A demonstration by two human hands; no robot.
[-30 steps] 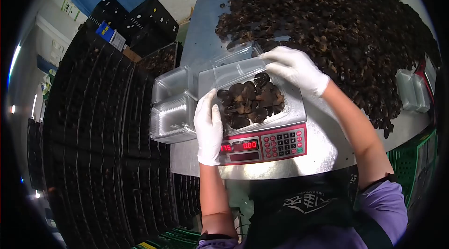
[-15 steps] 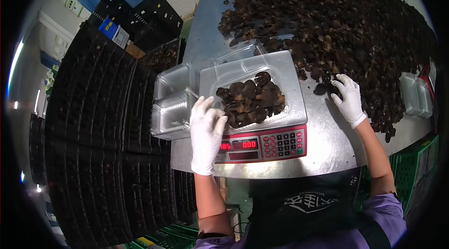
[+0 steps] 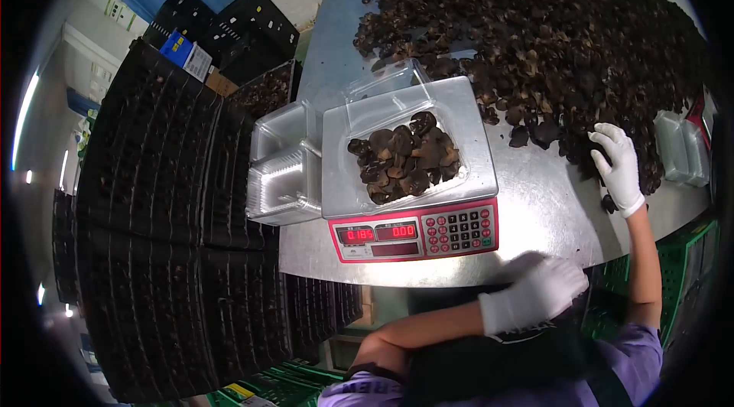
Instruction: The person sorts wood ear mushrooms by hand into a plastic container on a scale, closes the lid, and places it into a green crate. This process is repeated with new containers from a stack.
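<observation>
A clear tray [image 3: 382, 105], part-filled with dried mushrooms, is set on the scale [image 3: 413, 231] at centre, lid unclosed. The right hand [image 3: 615, 166] is laid open on the pile [image 3: 535, 40], centre right. The left hand [image 3: 535, 292] is blurred, its grip not readable.

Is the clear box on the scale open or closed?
Open: the clear box has its lid tipped back, and the dark mushrooms lie uncovered.

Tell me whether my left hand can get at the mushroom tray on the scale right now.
Probably yes. The left hand is just off the table, apart from the scale, but nothing stands between it and the mushroom tray, whose lid is folded back.
</observation>
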